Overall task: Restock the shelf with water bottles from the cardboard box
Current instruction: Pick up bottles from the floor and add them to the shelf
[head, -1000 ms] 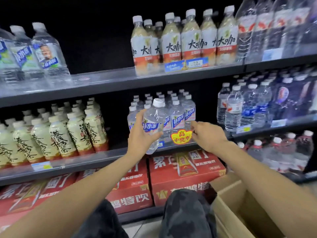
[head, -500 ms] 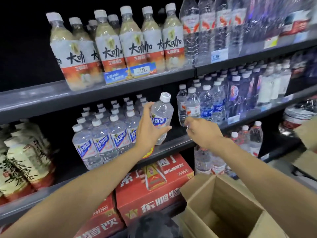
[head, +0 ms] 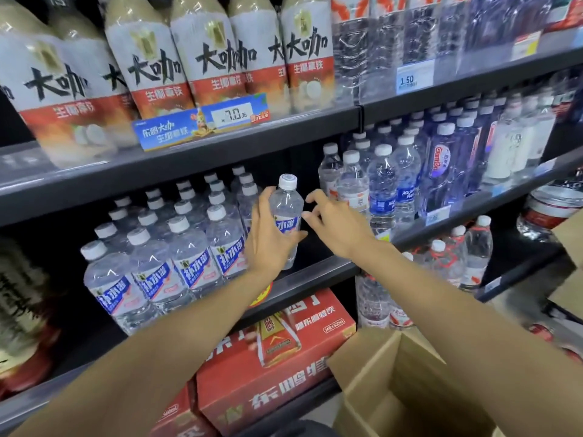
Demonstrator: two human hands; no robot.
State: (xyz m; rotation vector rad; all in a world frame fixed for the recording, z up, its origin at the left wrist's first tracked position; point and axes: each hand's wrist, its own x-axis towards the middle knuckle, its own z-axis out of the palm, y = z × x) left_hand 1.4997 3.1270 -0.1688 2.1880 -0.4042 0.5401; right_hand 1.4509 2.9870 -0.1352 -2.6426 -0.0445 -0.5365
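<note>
My left hand (head: 269, 234) grips a clear water bottle (head: 286, 205) with a white cap and blue label, held upright over the middle shelf (head: 315, 274), just right of several rows of matching bottles (head: 189, 263). Spread fingers of my right hand (head: 337, 220) hover beside the bottle's right side, holding nothing. The open cardboard box (head: 407, 383) sits at the lower right under my right forearm; the part of its inside that shows looks bare.
Large coffee-drink bottles (head: 202, 58) fill the upper shelf above a blue price tag (head: 202, 119). Other water brands (head: 388, 184) stand to the right on the middle shelf. Red drink cartons (head: 277, 351) lie on the bottom shelf. More cardboard (head: 568, 269) is at the right edge.
The view has moved closer and to the right. My left hand has carried the bottle rightward past the matching rows, and my right hand has opened and come beside it.
</note>
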